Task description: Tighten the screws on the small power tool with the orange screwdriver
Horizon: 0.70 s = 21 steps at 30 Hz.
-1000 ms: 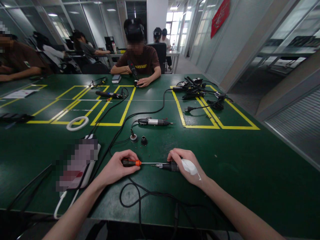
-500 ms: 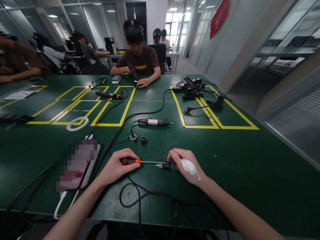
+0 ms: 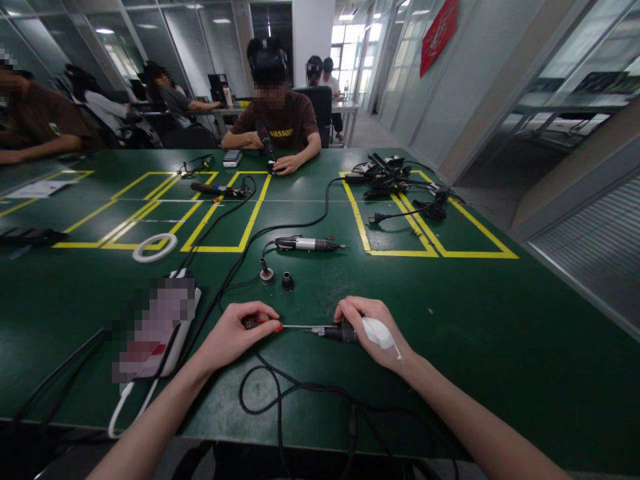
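Screwdriver [image 3: 270, 326] handle inside left hand [image 3: 235, 335] grip; tip meets tool [image 3: 337, 332].

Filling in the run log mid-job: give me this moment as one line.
left hand: grips orange-handled screwdriver | right hand: holds black electric driver on green table | screwdriver tip at driver's nose | two small black parts beyond

- It was an office-like assembly workroom: glass partition walls [image 3: 165, 40] stood at the far left.
- A green worktable [image 3: 500, 333] bore yellow taped bays [image 3: 430, 250], corded tools [image 3: 305, 244] and seated workers [image 3: 280, 120].
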{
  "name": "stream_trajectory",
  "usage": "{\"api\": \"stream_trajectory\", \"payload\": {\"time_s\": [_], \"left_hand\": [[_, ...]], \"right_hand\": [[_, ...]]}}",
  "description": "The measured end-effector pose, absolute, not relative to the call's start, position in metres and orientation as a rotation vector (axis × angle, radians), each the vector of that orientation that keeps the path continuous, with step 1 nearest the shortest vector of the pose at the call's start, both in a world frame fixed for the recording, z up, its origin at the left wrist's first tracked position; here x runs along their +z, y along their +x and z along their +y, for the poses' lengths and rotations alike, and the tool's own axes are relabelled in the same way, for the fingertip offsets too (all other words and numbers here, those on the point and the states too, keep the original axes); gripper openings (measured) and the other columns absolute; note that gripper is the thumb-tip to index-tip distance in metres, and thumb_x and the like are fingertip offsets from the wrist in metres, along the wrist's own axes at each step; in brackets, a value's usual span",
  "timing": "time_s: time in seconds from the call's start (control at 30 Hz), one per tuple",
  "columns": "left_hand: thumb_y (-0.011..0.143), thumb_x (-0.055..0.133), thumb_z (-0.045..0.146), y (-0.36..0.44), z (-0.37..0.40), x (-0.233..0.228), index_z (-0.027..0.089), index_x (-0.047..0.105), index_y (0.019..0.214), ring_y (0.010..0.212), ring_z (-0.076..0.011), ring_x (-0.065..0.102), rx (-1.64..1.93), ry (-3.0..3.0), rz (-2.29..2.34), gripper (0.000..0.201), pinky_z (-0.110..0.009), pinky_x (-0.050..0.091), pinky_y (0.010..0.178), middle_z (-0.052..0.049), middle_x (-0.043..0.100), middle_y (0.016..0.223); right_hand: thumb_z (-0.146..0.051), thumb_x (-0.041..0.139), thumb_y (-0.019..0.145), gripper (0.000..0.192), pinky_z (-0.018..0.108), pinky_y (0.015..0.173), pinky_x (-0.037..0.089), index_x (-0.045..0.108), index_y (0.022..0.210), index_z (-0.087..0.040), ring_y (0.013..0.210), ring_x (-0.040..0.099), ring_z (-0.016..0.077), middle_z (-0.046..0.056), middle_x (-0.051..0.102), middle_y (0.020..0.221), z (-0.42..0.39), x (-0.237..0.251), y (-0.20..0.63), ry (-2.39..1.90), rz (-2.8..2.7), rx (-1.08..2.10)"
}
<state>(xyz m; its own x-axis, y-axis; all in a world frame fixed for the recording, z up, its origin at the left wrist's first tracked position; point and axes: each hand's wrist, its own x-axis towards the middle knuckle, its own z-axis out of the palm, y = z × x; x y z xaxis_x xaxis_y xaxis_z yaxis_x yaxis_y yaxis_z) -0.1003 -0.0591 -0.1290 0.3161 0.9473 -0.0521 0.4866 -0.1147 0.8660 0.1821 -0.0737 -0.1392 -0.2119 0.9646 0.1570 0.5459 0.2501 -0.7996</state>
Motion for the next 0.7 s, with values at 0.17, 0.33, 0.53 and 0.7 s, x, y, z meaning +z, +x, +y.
{"api": "stream_trajectory", "payload": {"time_s": [0.17,0.33,0.53,0.7], "left_hand": [[0.07,0.081,0.036,-0.0991,-0.0606,-0.1281,0.015,0.076,0.086,0.072,-0.0142,0.066,0.67,1.702,1.254,0.027,-0.024,0.053,0.071,-0.002,0.074,0.078],[0.071,0.077,0.033,-0.0995,-0.0606,-0.1279,0.015,0.07,0.079,0.069,-0.0125,0.064,0.672,1.694,1.242,0.021,-0.023,0.053,0.071,-0.002,0.073,0.076],[0.074,0.079,0.038,-0.1007,-0.0605,-0.1272,0.014,0.076,0.081,0.073,-0.0145,0.068,0.671,1.658,1.251,0.025,-0.023,0.054,0.071,-0.005,0.076,0.081],[0.076,0.079,0.039,-0.101,-0.0595,-0.1295,0.015,0.081,0.083,0.075,-0.015,0.069,0.682,1.693,1.266,0.025,-0.022,0.053,0.071,-0.005,0.078,0.083]], "right_hand": [[-0.045,0.039,0.105,0.05,0.03,0.071,0.047,0.064,0.068,-0.022,0.068,0.066,0.0195,0.003,0.07,0.07,-0.0738,-0.1378,0.1824,-1.37,-1.87,0.806],[-0.043,0.041,0.105,0.049,0.03,0.072,0.048,0.065,0.068,-0.021,0.068,0.066,0.0192,0.003,0.071,0.071,-0.0738,-0.138,0.1823,-1.371,-1.867,0.8],[-0.044,0.04,0.104,0.049,0.03,0.071,0.045,0.064,0.068,-0.022,0.068,0.066,0.0191,0.003,0.07,0.071,-0.0731,-0.139,0.1823,-1.37,-1.867,0.82],[-0.045,0.039,0.104,0.049,0.03,0.07,0.044,0.063,0.067,-0.022,0.068,0.065,0.019,0.003,0.07,0.071,-0.0733,-0.1393,0.1823,-1.374,-1.865,0.827]]}}
